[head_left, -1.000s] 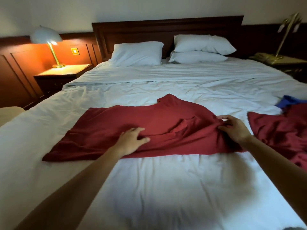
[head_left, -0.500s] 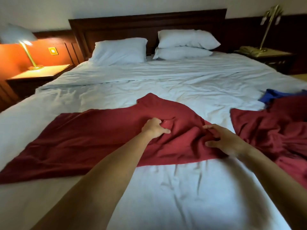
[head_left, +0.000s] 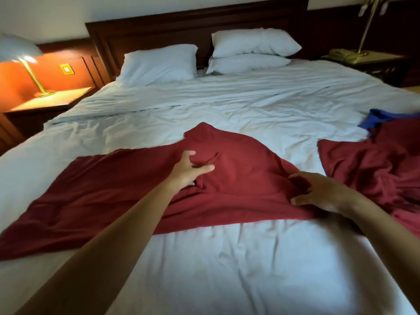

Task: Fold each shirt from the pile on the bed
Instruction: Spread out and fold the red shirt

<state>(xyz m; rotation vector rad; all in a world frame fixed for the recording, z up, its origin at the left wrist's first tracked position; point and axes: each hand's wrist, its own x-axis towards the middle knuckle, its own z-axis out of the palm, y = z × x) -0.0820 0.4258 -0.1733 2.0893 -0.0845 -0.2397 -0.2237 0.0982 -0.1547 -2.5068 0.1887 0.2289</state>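
A dark red shirt (head_left: 245, 169) lies spread sideways across the white bed (head_left: 227, 258), its long body running off to the left and one sleeve pointing toward the pillows. My left hand (head_left: 188, 170) rests on the middle of the shirt beside the chest pocket, with index finger and thumb spread. My right hand (head_left: 318, 192) grips the bunched right end of the shirt between thumb and curled fingers. A pile of more shirts, dark red (head_left: 372, 164) over blue (head_left: 379, 118), lies at the right edge of the bed.
Three white pillows (head_left: 159, 64) lean at the dark wooden headboard. A lit brass lamp (head_left: 34, 71) stands on the left nightstand. The right nightstand holds another brass lamp and a telephone (head_left: 345, 55). The rumpled sheet stretches wide in front of the shirt.
My left hand slid rightward from the shirt's lower middle to the pocket area and spread its fingers. My right hand kept hold of the shirt's right end. The view moved closer.
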